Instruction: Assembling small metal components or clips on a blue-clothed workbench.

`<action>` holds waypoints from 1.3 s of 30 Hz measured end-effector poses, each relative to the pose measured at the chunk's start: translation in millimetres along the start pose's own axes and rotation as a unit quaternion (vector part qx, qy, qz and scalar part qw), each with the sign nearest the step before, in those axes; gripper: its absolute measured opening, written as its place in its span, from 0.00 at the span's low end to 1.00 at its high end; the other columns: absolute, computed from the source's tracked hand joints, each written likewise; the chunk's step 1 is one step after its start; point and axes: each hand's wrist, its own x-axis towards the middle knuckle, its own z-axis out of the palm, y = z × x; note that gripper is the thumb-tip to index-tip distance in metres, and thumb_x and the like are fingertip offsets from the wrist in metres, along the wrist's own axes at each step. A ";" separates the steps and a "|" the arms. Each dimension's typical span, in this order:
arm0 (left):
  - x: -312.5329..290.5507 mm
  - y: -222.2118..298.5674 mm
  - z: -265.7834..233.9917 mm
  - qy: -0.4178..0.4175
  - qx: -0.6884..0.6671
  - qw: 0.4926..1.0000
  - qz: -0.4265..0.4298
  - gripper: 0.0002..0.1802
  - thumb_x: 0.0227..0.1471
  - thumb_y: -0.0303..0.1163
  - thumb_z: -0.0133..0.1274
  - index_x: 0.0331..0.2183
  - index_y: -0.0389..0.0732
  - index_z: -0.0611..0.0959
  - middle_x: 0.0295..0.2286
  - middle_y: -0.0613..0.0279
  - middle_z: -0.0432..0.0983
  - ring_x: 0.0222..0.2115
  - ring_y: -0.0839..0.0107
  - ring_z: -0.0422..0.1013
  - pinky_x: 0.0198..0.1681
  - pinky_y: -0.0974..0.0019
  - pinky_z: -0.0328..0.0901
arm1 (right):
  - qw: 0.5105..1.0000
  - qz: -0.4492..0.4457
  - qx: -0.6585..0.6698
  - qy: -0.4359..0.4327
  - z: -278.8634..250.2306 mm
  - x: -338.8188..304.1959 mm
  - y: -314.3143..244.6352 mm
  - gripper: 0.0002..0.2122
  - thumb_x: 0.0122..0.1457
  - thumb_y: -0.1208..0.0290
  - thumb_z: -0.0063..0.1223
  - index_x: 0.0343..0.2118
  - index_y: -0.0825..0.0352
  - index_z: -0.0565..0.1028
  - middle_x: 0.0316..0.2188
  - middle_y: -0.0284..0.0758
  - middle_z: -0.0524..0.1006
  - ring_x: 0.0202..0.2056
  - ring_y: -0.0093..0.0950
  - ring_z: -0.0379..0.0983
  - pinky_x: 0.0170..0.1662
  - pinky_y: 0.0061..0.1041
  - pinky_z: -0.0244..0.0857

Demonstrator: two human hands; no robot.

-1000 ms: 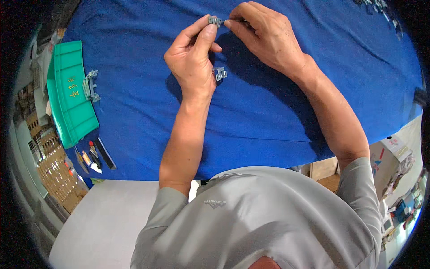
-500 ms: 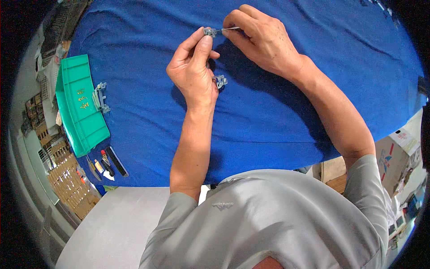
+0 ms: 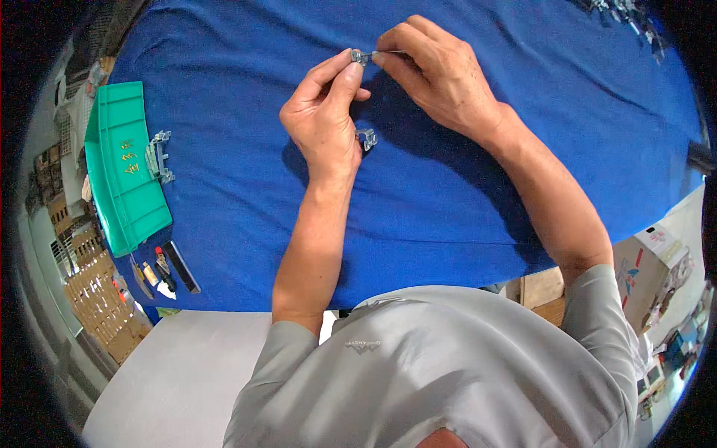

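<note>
My left hand (image 3: 325, 112) is closed, thumb and fingers pinching one end of a grey, partly see-through plastic piece (image 3: 358, 57). A second bit of similar plastic (image 3: 367, 140) shows beside the palm; whether it belongs to the same piece is hidden by the hand. My right hand (image 3: 441, 78) is closed in a pinch on a thin slender tool (image 3: 399, 51), whose exact kind is too small to make out. Its tip end points left and meets the pinched end of the piece, the fingertips of both hands nearly touching. Both hands are above the blue cloth (image 3: 448, 216).
At the left lies a green tray (image 3: 134, 216) with small brass-coloured parts (image 3: 131, 157). A clear plastic frame (image 3: 158, 157) rests by its edge. Below are a black bar (image 3: 181, 266) and small tools (image 3: 162, 270). Several plastic parts (image 3: 620, 15) lie far right; a cardboard box (image 3: 650, 272) stands beyond the table.
The view has shifted a little, so the tray and tools appear farther left. My right fingertips have come closer to the plastic piece in my left hand. Both grips stay the same.
</note>
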 end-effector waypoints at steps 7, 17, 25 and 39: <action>0.4 1.6 -7.9 0.005 0.071 0.997 0.030 0.12 0.51 0.19 0.60 0.41 0.33 0.85 0.33 0.58 0.83 0.22 0.79 0.74 0.23 0.80 0.65 | 1.000 -0.008 -0.022 0.018 15.6 -4.4 6.4 0.05 0.56 0.73 0.60 0.29 0.67 0.74 0.26 0.41 0.75 0.26 0.43 0.73 0.28 0.38 0.67; 0.4 9.6 -11.5 -0.011 0.059 0.996 -0.068 0.11 0.51 0.18 0.60 0.39 0.29 0.85 0.32 0.56 0.82 0.24 0.81 0.73 0.21 0.80 0.66 | 0.991 -0.091 -0.091 -0.024 7.5 -2.8 8.8 0.05 0.57 0.71 0.58 0.33 0.64 0.74 0.26 0.35 0.73 0.27 0.38 0.74 0.28 0.36 0.68; 0.7 3.4 -12.5 -0.023 0.040 0.998 -0.040 0.12 0.53 0.19 0.58 0.42 0.30 0.84 0.35 0.56 0.82 0.25 0.79 0.73 0.25 0.78 0.68 | 1.000 -0.010 0.003 -0.005 10.5 -4.0 10.0 0.05 0.58 0.72 0.57 0.33 0.66 0.74 0.27 0.37 0.74 0.27 0.38 0.74 0.28 0.36 0.68; -5.8 2.0 -11.6 -0.036 0.098 0.993 0.045 0.11 0.54 0.19 0.57 0.41 0.31 0.85 0.39 0.57 0.81 0.29 0.80 0.73 0.26 0.78 0.67 | 0.999 0.006 -0.040 -0.028 6.8 -3.9 0.1 0.10 0.61 0.68 0.55 0.28 0.68 0.71 0.22 0.40 0.74 0.26 0.41 0.74 0.27 0.38 0.66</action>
